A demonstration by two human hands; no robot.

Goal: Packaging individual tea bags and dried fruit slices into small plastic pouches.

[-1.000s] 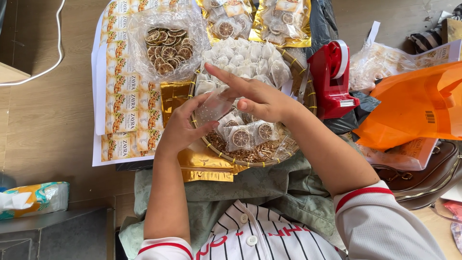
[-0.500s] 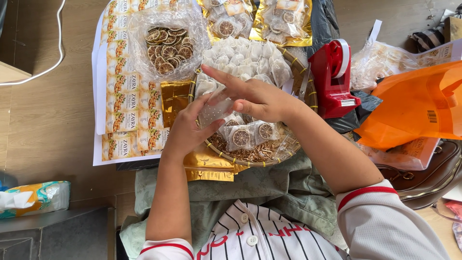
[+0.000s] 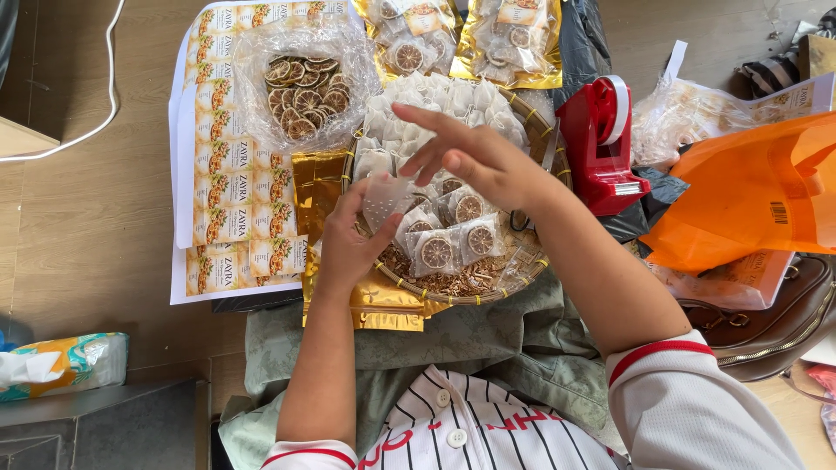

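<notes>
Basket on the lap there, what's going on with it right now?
A person sits with a round woven basket on their lap, filled with small clear sachets of dried citrus slices. The left hand holds one small clear sachet up over the basket, and the right hand hovers just above it with fingers spread. Around the basket lie gold foil pouches, a bag of loose dried slices, sheets of labels and a red tape dispenser.

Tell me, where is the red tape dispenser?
In the head view, the red tape dispenser stands right of the round basket, beside the person's right hand and left of the orange bag.
</notes>
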